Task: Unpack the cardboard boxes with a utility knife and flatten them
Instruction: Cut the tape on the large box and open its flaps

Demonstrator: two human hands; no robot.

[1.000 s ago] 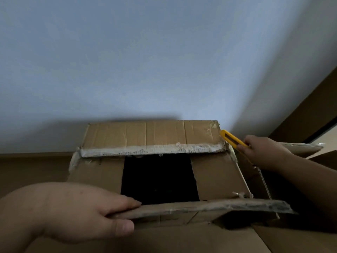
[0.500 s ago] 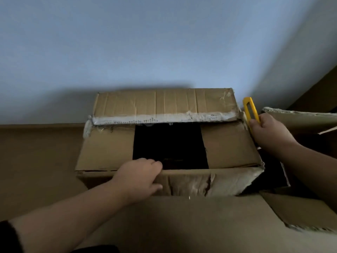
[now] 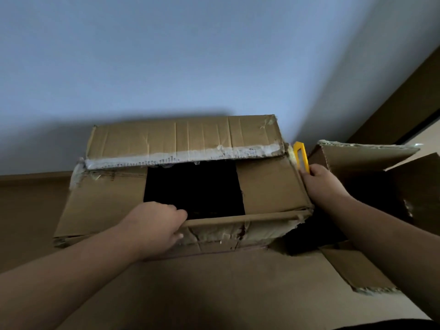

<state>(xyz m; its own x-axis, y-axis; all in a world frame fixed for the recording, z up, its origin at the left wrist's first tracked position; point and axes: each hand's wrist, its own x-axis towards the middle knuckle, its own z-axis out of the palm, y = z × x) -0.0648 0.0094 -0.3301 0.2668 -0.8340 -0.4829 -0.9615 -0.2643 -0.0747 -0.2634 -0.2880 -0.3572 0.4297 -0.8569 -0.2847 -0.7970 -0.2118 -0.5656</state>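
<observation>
A worn brown cardboard box stands before me against the wall, its far flap raised with torn white tape along its edge. The middle of the top gapes dark between two side flaps. My left hand grips the near edge of the box, fingers hooked over into the opening. My right hand rests at the box's right far corner and holds a yellow utility knife pointing up and away. I cannot make out the blade.
A second open cardboard box stands to the right, its flaps spread. A flat cardboard sheet lies beneath and in front of me. A pale wall rises behind, with a dark door frame at the right.
My left hand moved from the near flap, which is now folded down, to grip the box's near edge. My right hand turned the knife upright at the right corner.
</observation>
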